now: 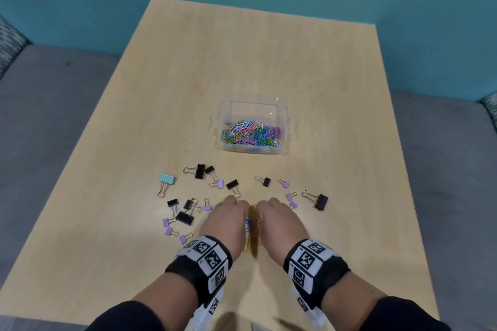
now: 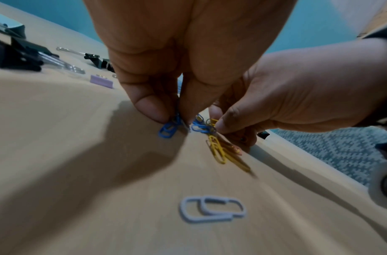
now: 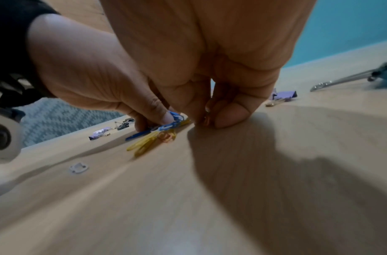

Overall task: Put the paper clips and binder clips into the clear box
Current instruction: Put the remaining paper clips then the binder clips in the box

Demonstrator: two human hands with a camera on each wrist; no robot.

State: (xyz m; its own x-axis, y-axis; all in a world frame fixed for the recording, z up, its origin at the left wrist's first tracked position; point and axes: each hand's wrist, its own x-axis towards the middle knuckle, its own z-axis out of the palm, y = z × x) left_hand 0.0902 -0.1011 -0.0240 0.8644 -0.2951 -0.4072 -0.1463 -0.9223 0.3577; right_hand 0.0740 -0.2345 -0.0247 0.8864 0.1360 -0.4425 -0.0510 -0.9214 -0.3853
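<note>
Both hands rest side by side on the pale woodgrain table [image 1: 269, 62]: the left hand [image 1: 226, 219] pinches blue wire paper clips [image 2: 167, 131], the right hand [image 1: 279, 219] pinches an orange one [image 3: 206, 120]. Yellow paper clips [image 2: 217, 151] lie between them. Black, lilac and mint binder clips [image 1: 200, 170] fan around, short of the clear plastic box [image 1: 282, 113] of glossy clips.

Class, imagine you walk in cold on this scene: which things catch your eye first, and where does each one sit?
First the clear box at mid-table, holding a bright heap of coloured paper clips. Then the binder clips, black, lilac and one pale blue, scattered on the wooden table nearer the person. Closest, the left hand and right hand meet, fingers pinching at blue paper clips and yellow paper clips; a white paper clip lies apart.
</note>
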